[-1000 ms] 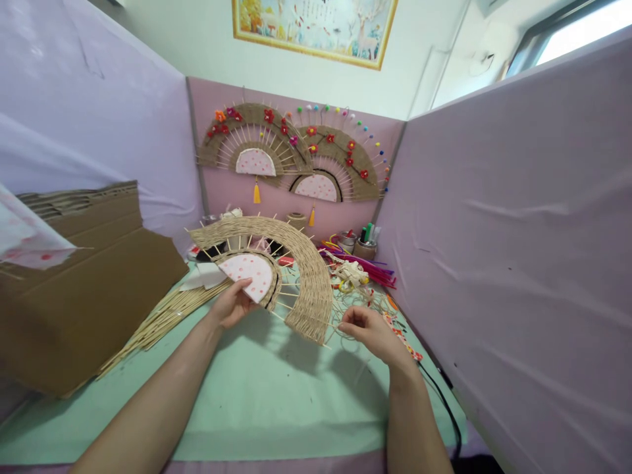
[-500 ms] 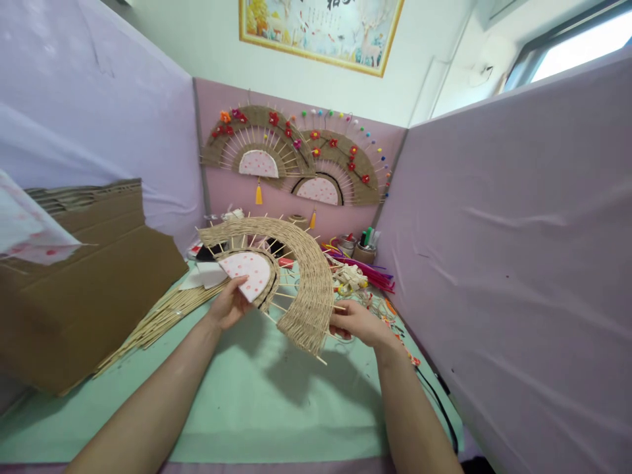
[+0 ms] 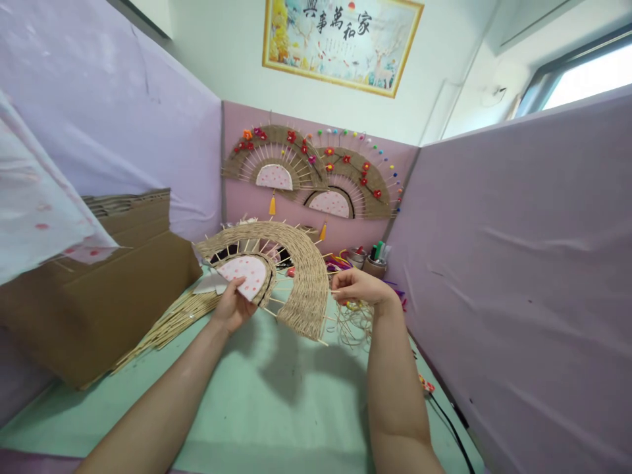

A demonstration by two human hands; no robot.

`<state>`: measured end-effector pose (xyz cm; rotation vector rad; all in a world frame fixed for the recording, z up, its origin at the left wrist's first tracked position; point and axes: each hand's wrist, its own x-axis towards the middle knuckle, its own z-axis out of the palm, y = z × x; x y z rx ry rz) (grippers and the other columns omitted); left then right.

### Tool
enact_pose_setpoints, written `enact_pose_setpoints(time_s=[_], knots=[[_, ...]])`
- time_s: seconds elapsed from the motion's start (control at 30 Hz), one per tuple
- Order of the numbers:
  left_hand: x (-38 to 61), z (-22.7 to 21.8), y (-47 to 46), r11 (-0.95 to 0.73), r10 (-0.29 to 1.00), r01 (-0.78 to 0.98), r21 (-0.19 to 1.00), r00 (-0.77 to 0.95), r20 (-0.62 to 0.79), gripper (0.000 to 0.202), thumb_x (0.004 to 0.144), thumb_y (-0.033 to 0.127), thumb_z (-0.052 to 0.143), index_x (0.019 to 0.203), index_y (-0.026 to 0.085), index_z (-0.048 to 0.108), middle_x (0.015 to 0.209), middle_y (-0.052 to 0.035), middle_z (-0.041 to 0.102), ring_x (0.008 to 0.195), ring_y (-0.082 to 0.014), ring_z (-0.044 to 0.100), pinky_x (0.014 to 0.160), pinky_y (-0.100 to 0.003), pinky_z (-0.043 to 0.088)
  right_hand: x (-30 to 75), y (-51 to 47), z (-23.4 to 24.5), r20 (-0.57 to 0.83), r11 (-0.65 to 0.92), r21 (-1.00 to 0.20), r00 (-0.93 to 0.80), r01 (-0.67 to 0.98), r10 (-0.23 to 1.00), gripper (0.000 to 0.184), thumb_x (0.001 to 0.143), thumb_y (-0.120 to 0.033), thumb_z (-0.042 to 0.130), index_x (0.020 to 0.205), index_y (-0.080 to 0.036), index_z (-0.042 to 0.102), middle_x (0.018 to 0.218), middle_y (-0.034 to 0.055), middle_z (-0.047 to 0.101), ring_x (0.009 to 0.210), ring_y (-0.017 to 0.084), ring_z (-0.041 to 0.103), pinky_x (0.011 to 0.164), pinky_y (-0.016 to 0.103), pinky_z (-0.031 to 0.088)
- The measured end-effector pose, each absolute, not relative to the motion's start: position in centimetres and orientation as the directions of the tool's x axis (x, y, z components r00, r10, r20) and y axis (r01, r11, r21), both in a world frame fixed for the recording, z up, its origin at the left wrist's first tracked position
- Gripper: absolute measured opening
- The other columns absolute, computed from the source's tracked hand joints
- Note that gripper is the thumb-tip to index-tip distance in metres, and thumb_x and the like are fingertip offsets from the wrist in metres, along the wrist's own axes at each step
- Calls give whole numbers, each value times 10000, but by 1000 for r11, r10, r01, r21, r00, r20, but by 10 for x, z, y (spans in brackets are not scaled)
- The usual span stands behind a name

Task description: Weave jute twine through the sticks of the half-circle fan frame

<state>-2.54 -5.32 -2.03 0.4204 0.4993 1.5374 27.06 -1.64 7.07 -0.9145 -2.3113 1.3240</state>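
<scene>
A woven fan (image 3: 309, 283) of tan cord on thin wooden sticks is held up over the table, tilted. Its half-round centre (image 3: 247, 273) is white with pink dots and has a black line around it. My left hand (image 3: 236, 308) grips the fan at this centre's lower edge, thumb on the front and fingers behind. At the fan's right outer edge, my right hand (image 3: 363, 288) has thumb and fingers pinched on the tip of a stick that sticks out past the weave. Several other stick ends poke out along the rim.
Two finished fans (image 3: 274, 174) with red flowers and yellow tassels hang on the pink back panel. Left stand a cardboard box (image 3: 123, 296) and a bundle of sticks (image 3: 170, 322). Loose cord (image 3: 353, 326) and a pen cup (image 3: 374, 266) lie right, a black cable (image 3: 451, 428) nearer.
My right hand has moved up along the fan's outer edge, its wrist now raised and bent. The left hand keeps its grip. The view has tilted up and shifted left.
</scene>
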Motion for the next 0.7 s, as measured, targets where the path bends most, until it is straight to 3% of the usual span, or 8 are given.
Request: enact_pose_setpoints(time_s=[0.17, 0.33, 0.5, 0.7], knots=[[-24, -23, -52, -8, 998, -826, 564, -41, -46, 268, 796, 168, 505, 1047, 128, 591, 758, -60, 720, 619, -167, 670, 530, -246, 553, 279, -21, 69, 8, 406, -809, -683, 425, 730, 289, 700, -421, 617, 715, -142, 545, 581, -17, 564, 449, 53, 421, 432, 186, 296], [-25, -23, -51, -25, 996, -823, 568, -69, -57, 298, 792, 144, 500, 1079, 133, 577, 775, -56, 720, 622, -159, 670, 506, -225, 544, 277, -34, 77, 209, 532, -650, -545, 542, 812, 219, 697, -347, 619, 645, -156, 526, 554, -27, 524, 491, 72, 430, 452, 198, 299], [-28, -22, -51, -28, 989, -795, 606, -111, -100, 257, 788, 134, 494, 1026, 111, 586, 685, -52, 709, 539, -160, 655, 455, -229, 533, 268, -46, 84, 290, 619, -516, -559, 592, 777, 106, 717, -260, 603, 710, -170, 548, 628, -15, 554, 569, 99, 487, 514, 215, 345], [-27, -21, -52, -24, 988, -768, 640, -118, -105, 230, 779, 139, 499, 989, 108, 589, 648, -57, 701, 510, -168, 648, 461, -242, 538, 267, -60, 89, 312, 676, -485, -612, 555, 727, 79, 743, -195, 565, 822, -190, 554, 736, -6, 576, 671, 114, 524, 594, 230, 381]])
